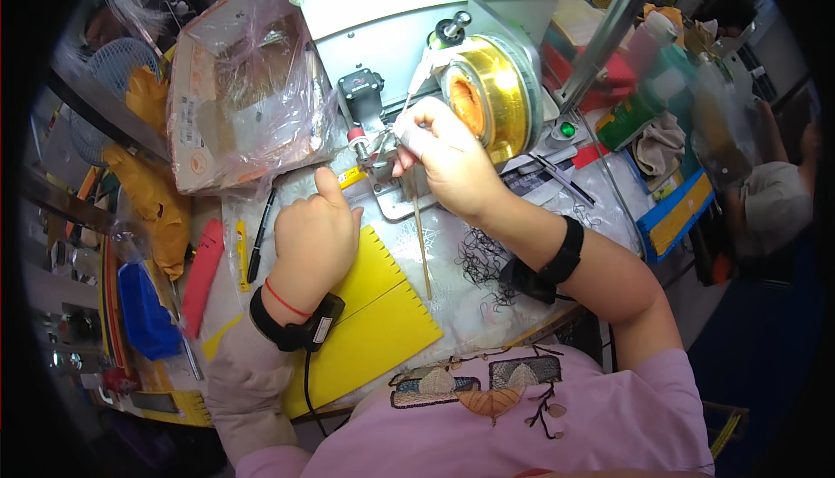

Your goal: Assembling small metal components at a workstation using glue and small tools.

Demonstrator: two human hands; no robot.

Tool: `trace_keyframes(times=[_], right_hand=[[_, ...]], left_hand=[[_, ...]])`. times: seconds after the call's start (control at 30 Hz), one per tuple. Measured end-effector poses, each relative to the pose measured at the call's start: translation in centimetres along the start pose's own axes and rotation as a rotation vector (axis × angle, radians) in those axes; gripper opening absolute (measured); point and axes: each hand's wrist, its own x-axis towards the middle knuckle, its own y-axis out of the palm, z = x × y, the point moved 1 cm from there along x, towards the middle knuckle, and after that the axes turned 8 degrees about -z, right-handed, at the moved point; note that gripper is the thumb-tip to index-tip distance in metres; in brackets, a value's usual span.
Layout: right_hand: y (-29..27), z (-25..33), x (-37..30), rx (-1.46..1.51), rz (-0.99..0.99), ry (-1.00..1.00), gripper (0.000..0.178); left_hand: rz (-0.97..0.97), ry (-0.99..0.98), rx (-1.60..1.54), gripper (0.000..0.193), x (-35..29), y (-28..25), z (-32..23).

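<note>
My right hand (444, 160) is closed in a pinch at the small metal fittings on the front of a white machine (322, 0). A thin wooden stick (423, 252) runs down from under its curled fingers; what the fingertips pinch is too small to tell. Beside that hand stands a large gold spool (500, 91) with an orange core. Left of the fingertips are a red knob (356, 135) and a black block (360, 88). My left hand (315, 239) is closed next to a yellow board (374, 313), thumb raised, its other fingers curled out of sight.
A plastic-lined cardboard box (196, 121) stands left of the machine. Black thread-like strands (483, 260) lie right of the stick. A black pen (259, 243), a red strip (203, 274) and a blue bin (143, 313) are at left; a green bottle (628, 117) stands at right.
</note>
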Motion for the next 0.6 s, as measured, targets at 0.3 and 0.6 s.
trace_keyframes(times=[0.3, 0.6], right_hand=[[0.1, 4.6, -6.7, 0.074, 0.032, 0.346, 0.014], [-5.8, 24.9, -3.3, -0.726, -0.056, -0.596, 0.010]], left_hand=[[-0.200, 0.051, -0.201, 0.079, 0.5, -1.6, 0.3], [-0.313, 0.120, -0.310, 0.071, -0.4, -4.7, -0.4]])
